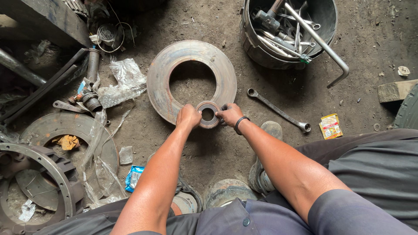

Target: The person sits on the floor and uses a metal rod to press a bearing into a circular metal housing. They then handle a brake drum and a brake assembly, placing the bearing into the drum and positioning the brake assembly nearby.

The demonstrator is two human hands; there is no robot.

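While the person sits low over the dirt floor [209, 152], both hands meet on one small metal ring [208, 114]. The left hand [188, 116] has its grip curled tight on the ring's left edge, and the right hand [229, 114], with one dark band at the wrist, has its grip pinched closed on the right edge. The ring rests on the near rim of one big rusty disc [191, 80], which lies flat on the floor with a wide round hole in its middle.

Just right of the disc lies one long wrench [278, 110], apart from the ring. Beyond it stands one dark bucket [261, 50] crowded with tools, too tangled to count, with one bent steel bar [320, 41] sticking out over its rim. One small yellow packet [331, 125] lies near the wrench's far end, and one blue packet [133, 177] sits by the left arm. One clear crumpled plastic bag [124, 82] lies left of the disc. One grey shoe [263, 165] shows under the right forearm.
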